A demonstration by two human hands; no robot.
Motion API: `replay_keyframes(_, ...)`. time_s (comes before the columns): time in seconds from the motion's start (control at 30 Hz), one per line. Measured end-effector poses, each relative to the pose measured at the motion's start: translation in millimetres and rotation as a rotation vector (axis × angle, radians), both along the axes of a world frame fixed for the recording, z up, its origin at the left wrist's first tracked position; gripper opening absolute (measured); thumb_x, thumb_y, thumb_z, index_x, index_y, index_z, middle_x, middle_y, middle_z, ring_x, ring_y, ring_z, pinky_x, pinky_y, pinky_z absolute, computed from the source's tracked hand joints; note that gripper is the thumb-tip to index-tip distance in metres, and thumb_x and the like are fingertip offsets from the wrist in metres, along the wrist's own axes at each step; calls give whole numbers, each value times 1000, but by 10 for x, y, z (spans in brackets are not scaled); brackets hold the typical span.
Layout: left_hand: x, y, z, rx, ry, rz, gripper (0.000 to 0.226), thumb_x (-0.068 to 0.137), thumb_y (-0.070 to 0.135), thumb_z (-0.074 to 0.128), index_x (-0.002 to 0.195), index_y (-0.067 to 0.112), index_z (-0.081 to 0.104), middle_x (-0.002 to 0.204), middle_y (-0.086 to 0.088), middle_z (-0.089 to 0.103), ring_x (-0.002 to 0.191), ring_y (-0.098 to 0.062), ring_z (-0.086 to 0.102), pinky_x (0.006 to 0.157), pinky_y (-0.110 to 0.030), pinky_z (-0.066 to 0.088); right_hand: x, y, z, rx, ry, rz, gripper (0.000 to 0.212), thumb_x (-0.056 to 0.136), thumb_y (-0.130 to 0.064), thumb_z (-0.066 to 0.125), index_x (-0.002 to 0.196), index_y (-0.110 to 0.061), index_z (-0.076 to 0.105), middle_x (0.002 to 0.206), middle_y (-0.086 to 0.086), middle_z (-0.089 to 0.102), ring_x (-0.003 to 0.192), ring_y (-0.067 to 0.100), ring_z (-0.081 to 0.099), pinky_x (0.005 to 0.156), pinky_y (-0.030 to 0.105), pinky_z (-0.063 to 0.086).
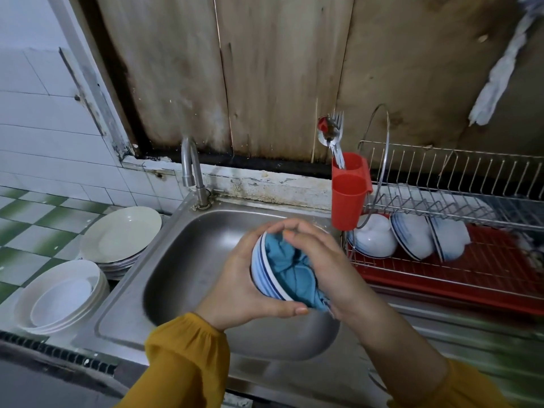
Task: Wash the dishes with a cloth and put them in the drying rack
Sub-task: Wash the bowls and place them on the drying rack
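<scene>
The striped bowl (265, 270) is tipped on its side in the air above the sink (188, 260). The left hand (235, 287) curls round its outside. The right hand (321, 260) pinches a blue cloth (285, 260) and pushes it inside the bowl. Three bowls (374, 240) lean in the drying rack (441, 178) on the right. White plates (120, 231) sit stacked on the surface at the left.

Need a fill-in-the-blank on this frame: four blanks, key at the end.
1. The left hand holds a striped bowl over the ____.
2. The right hand works a ____ cloth inside that bowl.
3. The drying rack shows ____ bowls on its lower tier.
4. A fork stands in a ____ holder hung on the rack.

Missing words: sink; blue; three; red
</scene>
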State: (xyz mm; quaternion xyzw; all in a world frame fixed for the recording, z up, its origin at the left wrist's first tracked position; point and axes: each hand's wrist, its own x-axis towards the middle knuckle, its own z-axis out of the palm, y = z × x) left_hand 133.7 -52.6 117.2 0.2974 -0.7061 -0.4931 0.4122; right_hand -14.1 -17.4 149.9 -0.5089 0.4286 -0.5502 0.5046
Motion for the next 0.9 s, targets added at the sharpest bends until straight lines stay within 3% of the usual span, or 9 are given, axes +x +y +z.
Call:
replay_keyframes(0.1, -15, -39, -3, -60, -45, 7, 107, 47, 41, 95, 137, 12, 45, 126, -11, 59, 117, -32, 59, 97, -50, 51, -43, 110, 30, -74, 127, 47, 4, 82, -21, 62, 86, -19, 64, 89, -10, 67, 89, 8, 64, 78, 26, 52)
replay_keyframes(0.2, -106, 4, 2, -91, -75, -8, 110, 45, 42, 95, 138, 16, 44, 127, -8, 58, 118, -29, 59, 96, -47, 52, -219, 162, 80, -54, 160, 95, 16, 84, -10, 67, 82, -26, 65, 89, -9, 68, 88, 10, 66, 76, 25, 52)
replay_keyframes(0.33, -312, 62, 19, -102, -66, -55, 105, 45, 32, 94, 137, 19, 43, 128, 2, 59, 120, -20, 59, 97, -34, 52, -284, 208, 44, -32, 115, -235, 19, 89, -6, 67, 83, -24, 65, 93, -1, 70, 89, 11, 67, 72, 20, 53)
replay_keyframes(0.5, -404, 33, 34, -81, -37, -139, 105, 46, 24, 93, 137, 16, 42, 120, 7, 62, 113, -17, 63, 87, -23, 53, -526, 395, 158, -116, 361, 70, 23, 80, -12, 72, 75, -33, 64, 87, -7, 67, 87, 7, 64, 75, 22, 51)
replay_keyframes(0.6, -581, 115, 32, -37, 1, -217, 98, 50, 16, 90, 135, 13, 41, 123, 8, 62, 115, -17, 63, 88, -24, 53, -670, 367, 117, -152, 370, -200, 25, 83, -10, 73, 75, -31, 63, 84, -16, 66, 85, 3, 63, 72, 20, 50)
replay_keyframes(0.67, -691, 113, 17, -51, 1, -254, 98, 51, 22, 92, 135, 12, 41, 125, 6, 62, 116, -18, 62, 92, -28, 53, -689, 385, 67, -213, 473, -302, 29, 85, -5, 70, 76, -30, 59, 80, -22, 63, 81, -1, 61, 71, 14, 47)
replay_keyframes(0.77, -759, 37, 14, -86, -9, -267, 102, 48, 27, 94, 137, 15, 43, 125, -2, 62, 117, -25, 61, 95, -44, 53, -794, 516, 52, -228, 661, 3, 30, 83, -4, 67, 78, -32, 57, 78, -18, 60, 75, 0, 57, 70, 16, 44)
replay_keyframes(0.9, -969, 66, 8, -47, -4, -321, 101, 47, 27, 92, 135, 22, 43, 124, 7, 62, 117, -18, 60, 92, -30, 53, -1184, 656, 194, -154, 629, 147, 27, 83, 11, 64, 81, -16, 63, 90, 12, 66, 86, 18, 63, 81, 28, 49)
